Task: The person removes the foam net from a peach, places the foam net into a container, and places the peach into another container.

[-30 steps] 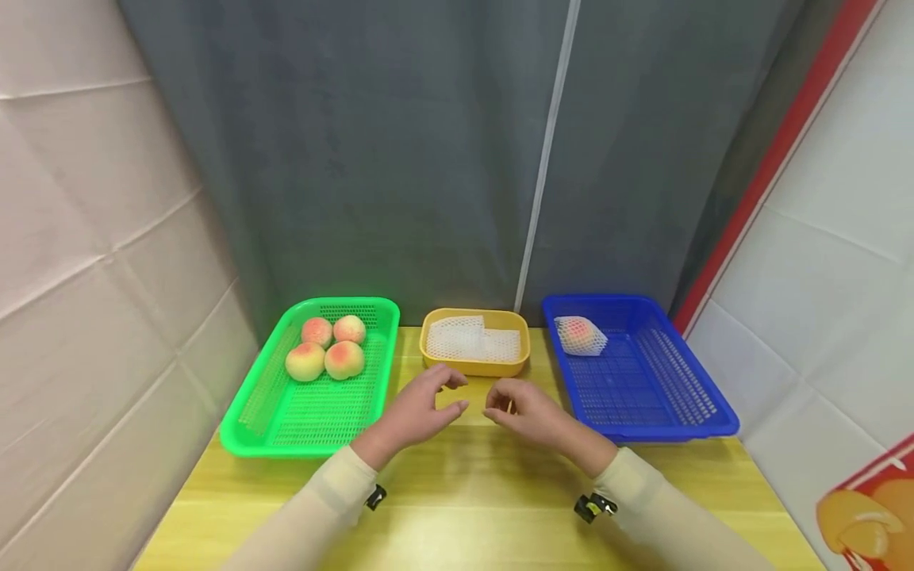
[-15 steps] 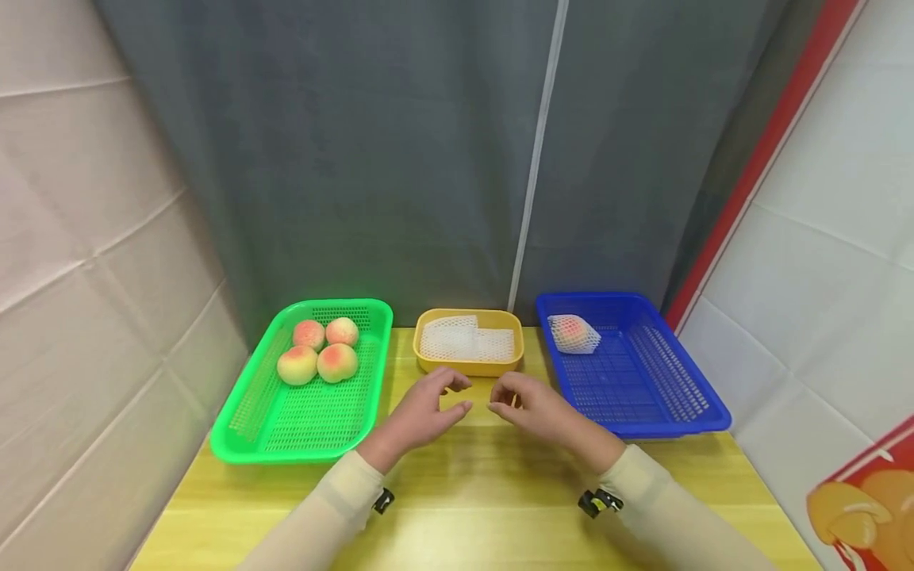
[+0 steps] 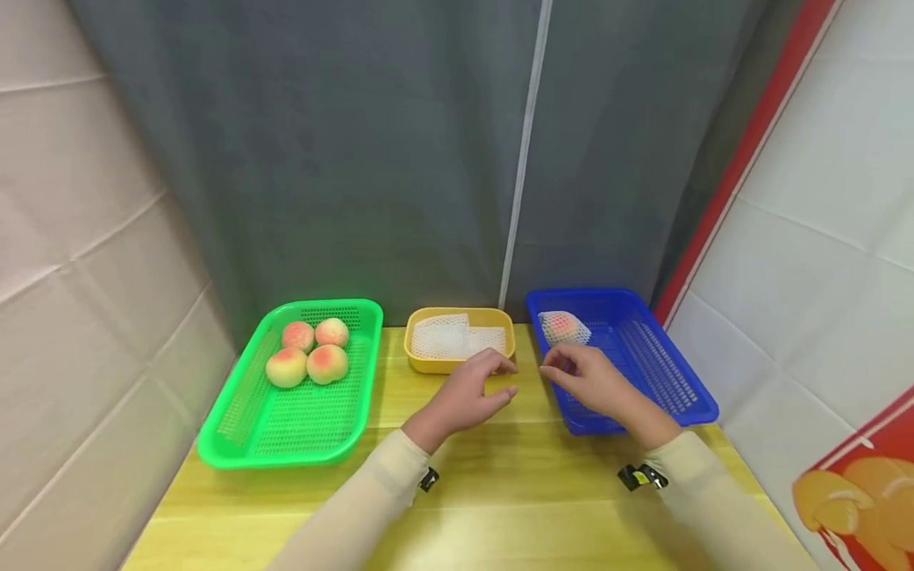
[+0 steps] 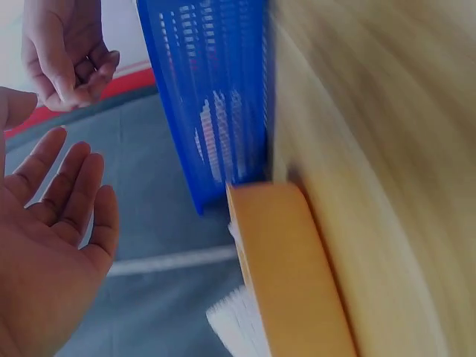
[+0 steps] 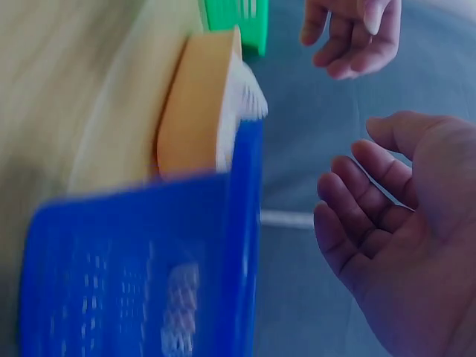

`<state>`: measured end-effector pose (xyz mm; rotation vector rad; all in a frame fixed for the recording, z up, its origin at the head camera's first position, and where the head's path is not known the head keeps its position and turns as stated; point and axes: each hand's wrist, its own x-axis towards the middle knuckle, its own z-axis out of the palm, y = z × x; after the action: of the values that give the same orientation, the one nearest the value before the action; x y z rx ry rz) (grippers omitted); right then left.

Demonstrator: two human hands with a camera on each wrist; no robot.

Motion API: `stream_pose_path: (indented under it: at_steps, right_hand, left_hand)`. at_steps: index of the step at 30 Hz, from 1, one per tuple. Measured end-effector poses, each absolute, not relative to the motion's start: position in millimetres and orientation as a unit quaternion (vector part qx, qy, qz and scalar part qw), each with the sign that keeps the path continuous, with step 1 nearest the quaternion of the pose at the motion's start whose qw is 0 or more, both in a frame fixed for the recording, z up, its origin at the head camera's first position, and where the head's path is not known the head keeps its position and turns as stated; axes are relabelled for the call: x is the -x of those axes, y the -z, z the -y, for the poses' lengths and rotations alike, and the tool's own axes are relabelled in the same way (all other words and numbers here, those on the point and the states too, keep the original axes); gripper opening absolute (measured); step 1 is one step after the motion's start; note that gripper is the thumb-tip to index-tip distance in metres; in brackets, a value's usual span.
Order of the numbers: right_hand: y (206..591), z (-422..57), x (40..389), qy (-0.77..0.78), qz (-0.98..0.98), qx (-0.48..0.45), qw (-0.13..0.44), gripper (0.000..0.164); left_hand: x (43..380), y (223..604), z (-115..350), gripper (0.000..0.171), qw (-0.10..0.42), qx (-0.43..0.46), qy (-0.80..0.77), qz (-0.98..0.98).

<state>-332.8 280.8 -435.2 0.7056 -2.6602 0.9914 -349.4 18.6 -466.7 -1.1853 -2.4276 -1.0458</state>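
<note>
My left hand (image 3: 471, 392) hovers at the front right of the yellow tray (image 3: 434, 366), its fingers loosely bent and holding nothing. White foam net sleeves (image 3: 441, 336) lie in that tray. My right hand (image 3: 591, 382) is over the left side of the blue basket (image 3: 696, 414), fingers loosely curled with nothing between them. Just beyond it, a peach in a foam net (image 3: 564, 326) sits in the basket's back left corner. In the right wrist view the right palm (image 5: 424, 245) shows bare.
A green basket (image 3: 205, 444) at the left holds several bare peaches (image 3: 328, 364). All the containers stand on a wooden table (image 3: 493, 515). A dark curtain (image 3: 343, 159) hangs behind, with pale walls (image 3: 93, 317) to either side.
Both hands have moved to the right, the right one from the table to over the blue basket's edge. The head view has shifted slightly. No fruit or net has been picked up.
</note>
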Motion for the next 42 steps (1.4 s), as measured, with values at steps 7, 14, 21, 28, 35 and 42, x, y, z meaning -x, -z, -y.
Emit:
stream_pose_path:
  at_steps: [7, 14, 21, 28, 35, 42]
  right_hand:
    - [428, -318, 335, -0.327, 0.916, -0.188, 0.137, 0.013]
    - [422, -339, 340, -0.307, 0.921, -0.175, 0.164, 0.011]
    - [420, -358, 360, -0.305, 0.927, -0.171, 0.133, 0.018]
    - [419, -366, 387, -0.302, 0.935, -0.164, 0.087, 0.015]
    - [411, -367, 410, -0.265, 0.947, -0.173, 0.062, 0.014]
    - [403, -360, 435, -0.198, 0.966, -0.157, 0.051, 0.025]
  left_hand:
    - [354, 456, -64, 0.024, 0.128, 0.450, 0.319, 0.824]
    - [360, 459, -105, 0.024, 0.114, 0.501, 0.268, 0.815]
    - [369, 472, -150, 0.033, 0.100, 0.550, 0.144, 0.817]
    - [370, 481, -170, 0.047, 0.088, 0.551, 0.075, 0.827]
    - [369, 485, -171, 0.057, 0.076, 0.534, 0.029, 0.842]
    - [368, 483, -174, 0.063, 0.065, 0.530, -0.002, 0.845]
